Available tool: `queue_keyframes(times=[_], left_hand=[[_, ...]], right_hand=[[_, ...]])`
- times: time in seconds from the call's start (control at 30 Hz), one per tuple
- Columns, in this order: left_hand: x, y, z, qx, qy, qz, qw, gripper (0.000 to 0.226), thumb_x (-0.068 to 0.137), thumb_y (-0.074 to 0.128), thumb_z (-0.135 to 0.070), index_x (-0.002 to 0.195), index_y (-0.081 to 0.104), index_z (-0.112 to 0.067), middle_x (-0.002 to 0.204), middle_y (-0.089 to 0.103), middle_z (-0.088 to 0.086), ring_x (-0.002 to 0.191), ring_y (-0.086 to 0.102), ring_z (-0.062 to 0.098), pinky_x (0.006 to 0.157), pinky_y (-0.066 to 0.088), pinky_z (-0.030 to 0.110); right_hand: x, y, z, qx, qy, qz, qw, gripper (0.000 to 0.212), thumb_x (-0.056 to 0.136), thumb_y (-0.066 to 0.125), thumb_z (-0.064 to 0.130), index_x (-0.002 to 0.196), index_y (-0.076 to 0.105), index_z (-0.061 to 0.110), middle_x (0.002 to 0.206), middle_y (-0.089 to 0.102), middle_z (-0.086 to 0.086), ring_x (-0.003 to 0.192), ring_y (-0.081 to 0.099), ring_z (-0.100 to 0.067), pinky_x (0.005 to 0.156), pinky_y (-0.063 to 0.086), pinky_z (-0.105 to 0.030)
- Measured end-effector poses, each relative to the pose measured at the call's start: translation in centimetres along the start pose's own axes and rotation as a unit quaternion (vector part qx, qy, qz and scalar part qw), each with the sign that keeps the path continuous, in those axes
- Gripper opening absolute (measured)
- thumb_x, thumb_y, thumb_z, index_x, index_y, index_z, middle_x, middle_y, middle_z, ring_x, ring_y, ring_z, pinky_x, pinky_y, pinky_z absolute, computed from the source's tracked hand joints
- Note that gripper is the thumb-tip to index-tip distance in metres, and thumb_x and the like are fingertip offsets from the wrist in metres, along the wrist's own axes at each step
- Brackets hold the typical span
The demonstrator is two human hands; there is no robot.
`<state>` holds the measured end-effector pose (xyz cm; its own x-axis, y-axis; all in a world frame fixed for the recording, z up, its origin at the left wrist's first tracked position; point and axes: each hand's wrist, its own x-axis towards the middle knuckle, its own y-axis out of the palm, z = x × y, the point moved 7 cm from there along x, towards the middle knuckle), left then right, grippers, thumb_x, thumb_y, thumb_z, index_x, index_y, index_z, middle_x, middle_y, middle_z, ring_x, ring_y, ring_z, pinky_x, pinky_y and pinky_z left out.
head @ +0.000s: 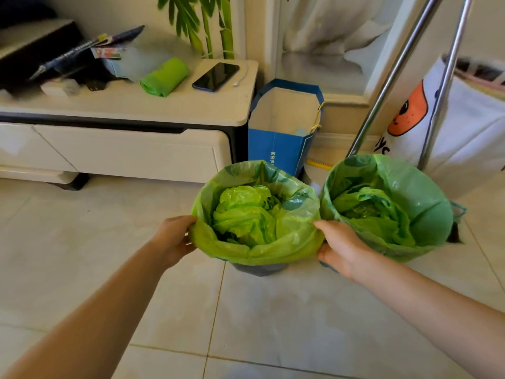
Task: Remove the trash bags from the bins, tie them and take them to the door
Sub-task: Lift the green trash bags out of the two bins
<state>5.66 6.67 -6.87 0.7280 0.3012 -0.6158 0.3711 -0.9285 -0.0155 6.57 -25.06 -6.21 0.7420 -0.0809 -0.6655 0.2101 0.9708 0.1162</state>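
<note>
Two small bins stand side by side on the tiled floor, each lined with a green trash bag. The left bag (pixel 289 242) is folded over its bin's rim and holds crumpled green plastic (pixel 246 214); a little of the dark bin (pixel 259 268) shows beneath. My left hand (pixel 175 239) grips the bag's left rim. My right hand (pixel 338 247) grips its right rim, between the two bins. The right bag (pixel 426 212) also holds crumpled green plastic and nothing touches it.
A low white cabinet (pixel 153 113) behind carries a roll of green bags (pixel 164 76), a phone (pixel 216 76) and clutter. A blue paper bag (pixel 284 132) stands behind the bins. Metal rack legs (pixel 388 86) and a white laundry bag (pixel 464 132) are at right.
</note>
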Motion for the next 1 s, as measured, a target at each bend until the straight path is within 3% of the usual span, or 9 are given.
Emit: queue_keyframes(times=[0.07, 0.2, 0.37, 0.47, 0.57, 0.63, 0.73, 0.9, 1.0], left_hand=[[-0.4, 0.1, -1.4, 0.006, 0.025, -0.016, 1.000, 0.012, 0.090, 0.055, -0.007, 0.080, 0.061, -0.009, 0.072, 0.055, 0.008, 0.060, 0.050, 0.020, 0.056, 0.042, 0.028], [-0.4, 0.5, -4.3, 0.002, 0.067, -0.042, 0.997, 0.007, 0.090, 0.056, -0.009, 0.087, 0.060, -0.014, 0.073, 0.057, 0.006, 0.061, 0.052, 0.017, 0.054, 0.042, 0.027], [-0.2, 1.6, -7.8, 0.000, 0.110, -0.060, 0.992, 0.008, 0.090, 0.057, -0.014, 0.096, 0.063, -0.015, 0.081, 0.060, 0.006, 0.066, 0.057, 0.017, 0.055, 0.046, 0.029], [-1.0, 2.5, -9.4, 0.010, 0.151, -0.059, 0.987, 0.016, 0.089, 0.058, -0.014, 0.104, 0.062, -0.014, 0.084, 0.061, 0.004, 0.068, 0.059, 0.018, 0.059, 0.051, 0.030], [-2.7, 2.5, -10.4, 0.045, 0.203, -0.062, 0.976, 0.010, 0.091, 0.055, -0.012, 0.100, 0.059, -0.012, 0.083, 0.060, 0.004, 0.068, 0.059, 0.019, 0.062, 0.054, 0.033], [-3.7, 1.4, -10.5, 0.081, 0.237, -0.077, 0.965, 0.005, 0.090, 0.053, -0.010, 0.094, 0.056, -0.012, 0.081, 0.057, 0.005, 0.067, 0.057, 0.020, 0.064, 0.055, 0.037], [-4.2, -1.6, -9.7, 0.100, 0.242, -0.108, 0.959, 0.005, 0.091, 0.050, -0.007, 0.089, 0.054, -0.010, 0.084, 0.054, 0.006, 0.067, 0.056, 0.021, 0.063, 0.056, 0.038], [-3.9, -5.8, -7.3, 0.107, 0.200, -0.132, 0.965, 0.015, 0.092, 0.051, -0.003, 0.082, 0.049, -0.014, 0.087, 0.053, 0.014, 0.057, 0.056, 0.026, 0.057, 0.051, 0.034], [-3.6, -6.4, -6.4, 0.156, 0.186, -0.149, 0.959, 0.009, 0.088, 0.050, -0.001, 0.088, 0.051, -0.010, 0.092, 0.055, 0.017, 0.066, 0.057, 0.027, 0.061, 0.049, 0.034]], right_hand=[[-0.4, -0.2, 1.4, -0.013, -0.010, 0.004, 1.000, 0.017, 0.093, 0.050, 0.002, 0.104, 0.062, 0.002, 0.099, 0.068, -0.018, 0.091, 0.065, -0.030, 0.076, 0.055, -0.046], [-1.2, 0.1, 4.8, -0.064, -0.049, 0.005, 0.997, 0.018, 0.089, 0.052, -0.001, 0.103, 0.063, 0.004, 0.094, 0.068, -0.016, 0.082, 0.066, -0.026, 0.062, 0.055, -0.036], [-1.7, 2.3, 8.3, -0.117, -0.090, 0.025, 0.989, 0.020, 0.085, 0.066, 0.018, 0.104, 0.065, 0.012, 0.104, 0.072, -0.014, 0.095, 0.069, -0.030, 0.087, 0.055, -0.050], [-2.8, 3.4, 10.1, -0.168, -0.155, 0.025, 0.973, 0.005, 0.087, 0.065, 0.022, 0.090, 0.063, 0.027, 0.104, 0.070, -0.014, 0.096, 0.068, -0.032, 0.088, 0.054, -0.054], [-5.0, 3.4, 11.5, -0.222, -0.222, 0.007, 0.949, 0.017, 0.092, 0.056, 0.022, 0.077, 0.062, 0.030, 0.103, 0.066, -0.023, 0.097, 0.064, -0.038, 0.090, 0.053, -0.054], [-6.2, 2.8, 11.9, -0.234, -0.245, 0.006, 0.941, 0.019, 0.094, 0.052, 0.019, 0.079, 0.060, 0.027, 0.092, 0.064, -0.021, 0.086, 0.066, -0.033, 0.082, 0.056, -0.048], [-6.9, 0.8, 11.3, -0.239, -0.231, 0.001, 0.943, 0.009, 0.095, 0.050, 0.011, 0.093, 0.059, 0.010, 0.078, 0.057, -0.006, 0.073, 0.063, -0.016, 0.067, 0.062, -0.037], [-6.4, -3.6, 9.0, -0.276, -0.161, -0.037, 0.947, 0.007, 0.087, 0.057, 0.005, 0.090, 0.063, 0.002, 0.082, 0.056, -0.013, 0.077, 0.061, -0.024, 0.067, 0.061, -0.047], [-6.1, -4.8, 7.5, -0.299, -0.105, -0.024, 0.948, 0.006, 0.082, 0.059, 0.004, 0.088, 0.061, 0.005, 0.088, 0.061, -0.015, 0.077, 0.064, -0.028, 0.065, 0.061, -0.049]])
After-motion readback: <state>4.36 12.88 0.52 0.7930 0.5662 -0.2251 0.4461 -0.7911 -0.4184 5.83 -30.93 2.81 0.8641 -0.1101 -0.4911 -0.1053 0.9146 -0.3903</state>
